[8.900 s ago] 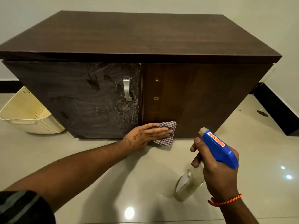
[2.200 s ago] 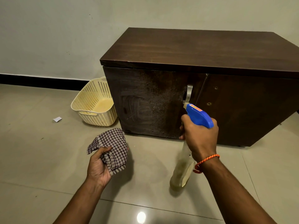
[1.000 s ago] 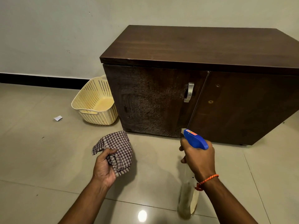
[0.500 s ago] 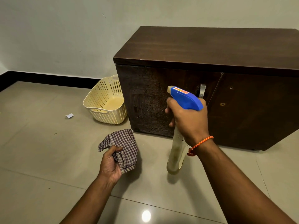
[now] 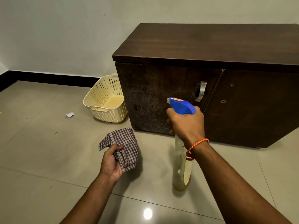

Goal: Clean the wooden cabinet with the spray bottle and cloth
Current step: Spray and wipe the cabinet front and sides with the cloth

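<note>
The right hand (image 5: pixel 186 123), at the centre of the frame, is closed around the neck of a clear plastic spray bottle with a blue trigger head (image 5: pixel 181 105). The nozzle faces the left door (image 5: pixel 161 97) of the dark brown wooden cabinet (image 5: pixel 210 46), which fills the upper right of the frame. Holding the bottle upright with its head level with the middle of the door looks meant to put spray on the panel itself, not the floor. The fingers wrap the front of the neck, but whether the trigger is pressed cannot be told. The bottle's body hangs below the wrist, above the glossy beige tiled floor (image 5: pixel 40 151), with a little yellowish liquid at the bottom.

The left hand (image 5: pixel 111 164), lower and to the left, is clenched on a bunched brown-and-white checked cloth (image 5: pixel 123 143). It is held low and back from the cabinet, probably to keep clear of the spray and be ready for wiping.

The left door lies just beyond the nozzle and up and to the right of the cloth. Its face looks hazy and speckled, while the right door (image 5: pixel 252 107) looks darker and cleaner. A curved silver metal handle (image 5: pixel 201 91) sits at the left door's right edge. A cream perforated plastic basket (image 5: pixel 105 101) stands beside the cabinet's left end.
</note>
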{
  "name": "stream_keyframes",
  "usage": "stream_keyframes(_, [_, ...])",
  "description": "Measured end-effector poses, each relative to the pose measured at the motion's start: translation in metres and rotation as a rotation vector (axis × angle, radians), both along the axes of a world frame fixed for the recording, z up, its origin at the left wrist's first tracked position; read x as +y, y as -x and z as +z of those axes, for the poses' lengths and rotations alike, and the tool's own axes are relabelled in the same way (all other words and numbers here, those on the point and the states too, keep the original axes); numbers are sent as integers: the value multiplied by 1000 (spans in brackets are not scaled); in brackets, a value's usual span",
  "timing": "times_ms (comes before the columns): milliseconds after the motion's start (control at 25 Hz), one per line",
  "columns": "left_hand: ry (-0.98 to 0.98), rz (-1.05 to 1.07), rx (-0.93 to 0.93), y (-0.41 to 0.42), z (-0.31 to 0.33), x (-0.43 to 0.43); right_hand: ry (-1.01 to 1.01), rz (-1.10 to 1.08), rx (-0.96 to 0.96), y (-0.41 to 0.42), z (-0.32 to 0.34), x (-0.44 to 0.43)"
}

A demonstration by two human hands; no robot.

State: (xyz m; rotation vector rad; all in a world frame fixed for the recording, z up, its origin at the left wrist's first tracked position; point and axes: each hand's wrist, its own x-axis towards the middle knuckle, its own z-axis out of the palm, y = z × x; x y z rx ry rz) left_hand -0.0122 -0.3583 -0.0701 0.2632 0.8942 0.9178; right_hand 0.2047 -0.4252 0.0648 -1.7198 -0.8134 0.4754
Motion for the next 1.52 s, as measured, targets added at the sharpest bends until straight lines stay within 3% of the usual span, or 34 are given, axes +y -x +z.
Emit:
stream_keyframes(280, [2,13,-8,2,-4,-1,186,41,-9,-3,-35,-13])
stream_keyframes(640, [-13,28,29,6,-12,1,256,16,-12,-4,-55,-21])
stream_keyframes(960, [-24,117,109,-5,-3,3,77,-12,58,-13,-53,-50])
stream_keyframes(1120, [-241,365,263,-35,33,13,13,42,40,-21,-46,-73])
stream_keyframes(1240, [-605,499,414,-55,73,27,-4,72,-1,-28,-40,-81])
stream_keyframes(1400, [-981,494,622,-103,111,54,-18,80,-49,-38,-35,-90])
stream_keyframes(1520, [-1099,432,722,-136,120,65,-31,82,-52,-41,-34,-97])
